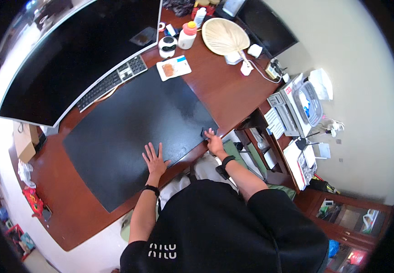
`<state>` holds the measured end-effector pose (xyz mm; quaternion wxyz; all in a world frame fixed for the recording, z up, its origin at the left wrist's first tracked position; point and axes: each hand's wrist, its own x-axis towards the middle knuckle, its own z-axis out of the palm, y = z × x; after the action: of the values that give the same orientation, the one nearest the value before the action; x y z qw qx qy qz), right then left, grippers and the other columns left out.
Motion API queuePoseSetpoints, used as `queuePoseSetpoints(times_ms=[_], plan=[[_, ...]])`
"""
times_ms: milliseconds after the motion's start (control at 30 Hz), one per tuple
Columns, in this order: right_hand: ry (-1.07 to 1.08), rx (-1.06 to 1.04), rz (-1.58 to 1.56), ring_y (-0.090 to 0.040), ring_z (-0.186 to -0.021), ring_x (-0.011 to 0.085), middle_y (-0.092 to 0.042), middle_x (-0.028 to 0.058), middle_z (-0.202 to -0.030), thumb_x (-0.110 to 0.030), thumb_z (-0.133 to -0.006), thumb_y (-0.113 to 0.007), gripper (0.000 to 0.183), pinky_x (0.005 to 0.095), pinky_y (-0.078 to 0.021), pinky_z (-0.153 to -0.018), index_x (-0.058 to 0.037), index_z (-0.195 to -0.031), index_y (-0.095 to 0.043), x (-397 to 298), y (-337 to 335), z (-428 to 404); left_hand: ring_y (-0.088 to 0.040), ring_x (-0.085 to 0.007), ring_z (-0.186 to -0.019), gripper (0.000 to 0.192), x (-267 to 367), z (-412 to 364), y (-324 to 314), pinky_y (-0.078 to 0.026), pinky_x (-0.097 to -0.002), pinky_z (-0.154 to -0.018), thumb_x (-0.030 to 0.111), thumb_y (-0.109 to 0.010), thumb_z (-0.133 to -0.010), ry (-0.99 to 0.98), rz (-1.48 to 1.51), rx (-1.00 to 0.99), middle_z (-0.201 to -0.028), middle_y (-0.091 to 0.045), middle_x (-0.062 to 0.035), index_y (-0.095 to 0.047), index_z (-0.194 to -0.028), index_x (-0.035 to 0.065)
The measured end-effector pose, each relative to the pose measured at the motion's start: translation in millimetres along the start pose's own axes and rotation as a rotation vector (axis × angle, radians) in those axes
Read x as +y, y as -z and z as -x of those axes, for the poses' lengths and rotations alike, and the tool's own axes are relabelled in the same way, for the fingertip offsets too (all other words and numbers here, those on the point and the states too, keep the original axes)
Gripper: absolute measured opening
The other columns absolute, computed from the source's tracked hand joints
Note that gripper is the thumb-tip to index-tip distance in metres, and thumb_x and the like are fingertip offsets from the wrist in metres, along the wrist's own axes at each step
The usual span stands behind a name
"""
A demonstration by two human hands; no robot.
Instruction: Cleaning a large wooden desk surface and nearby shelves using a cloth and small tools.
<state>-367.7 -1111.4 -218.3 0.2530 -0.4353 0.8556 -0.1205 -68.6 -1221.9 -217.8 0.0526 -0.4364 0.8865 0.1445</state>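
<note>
My left hand lies flat with spread fingers on the near edge of a large black desk mat. At the mat's right corner, my right hand touches a small black object, largely hidden by the fingers; whether it is gripped is unclear. Beyond the mat a keyboard stands along the foot of a wide dark monitor. A white packet with an orange-brown picture rests over the mat's far edge.
On the wooden desk stand a white bottle with a pink cap, a small white camera and a palm-leaf fan. A printer is at right, a cardboard box at left.
</note>
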Motion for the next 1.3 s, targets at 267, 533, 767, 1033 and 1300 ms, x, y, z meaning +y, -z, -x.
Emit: queuePoseSetpoints(times_ms=[267, 533, 767, 1033, 1300], plan=[[0.017, 0.015, 0.075, -0.054, -0.118, 0.04, -0.045, 0.0232, -0.14, -0.004, -0.074, -0.059, 0.056, 0.0492, -0.0479, -0.094, -0.0168, -0.128, -0.06, -22, 3, -4, 0.002, -0.041, -0.147, 0.108, 6, 2, 25, -0.015, -0.0691, -0.109, 0.053, -0.072, -0.076, 0.133, 0.023, -0.212, -0.16, 0.003, -0.0196, -0.003, -0.155, 0.0288], [0.172, -0.22, -0.004, -0.063, -0.101, 0.0386, -0.068, 0.0202, -0.103, -0.013, -0.074, -0.06, 0.035, 0.0448, -0.0498, -0.093, -0.0149, -0.105, -0.074, 2, 44, -54, -0.001, -0.042, -0.147, 0.112, 25, 6, 15, -0.023, -0.0704, -0.106, 0.039, -0.08, -0.072, 0.268, 0.033, -0.195, -0.16, 0.005, -0.0176, -0.006, -0.155, 0.0314], [-0.17, -0.477, -0.499, -0.066, -0.093, 0.0262, -0.069, 0.014, -0.105, -0.012, -0.085, -0.067, 0.04, 0.0381, -0.0541, -0.082, -0.0058, -0.124, -0.063, 48, 81, -77, -0.002, -0.0449, -0.145, 0.109, 56, -19, 13, -0.031, -0.0604, -0.109, 0.023, -0.082, -0.07, 0.477, 0.009, -0.305, -0.159, 0.007, -0.0189, -0.012, -0.154, 0.026], [-0.341, -0.069, -1.369, -0.06, -0.101, 0.0248, -0.062, 0.0115, -0.114, -0.009, -0.092, -0.059, 0.032, 0.0418, -0.0524, -0.078, 0.0011, -0.123, -0.058, 166, 131, -116, -0.006, -0.056, -0.14, 0.104, 95, -45, -17, -0.027, -0.0576, -0.112, 0.016, -0.07, -0.07, 0.695, 0.053, -0.205, -0.153, -0.002, -0.0353, -0.008, -0.152, 0.0024], [-0.383, 0.677, -0.395, -0.067, -0.089, 0.0327, -0.07, 0.0186, -0.096, -0.017, -0.088, -0.06, 0.024, 0.0424, -0.0519, -0.077, -0.008, -0.11, -0.067, 278, 210, -192, -0.006, -0.0576, -0.139, 0.101, 113, -53, -26, -0.014, -0.0543, -0.117, 0.021, -0.068, -0.071, 0.796, 0.192, -0.215, -0.15, -0.007, -0.0392, -0.01, -0.152, 0.0021]])
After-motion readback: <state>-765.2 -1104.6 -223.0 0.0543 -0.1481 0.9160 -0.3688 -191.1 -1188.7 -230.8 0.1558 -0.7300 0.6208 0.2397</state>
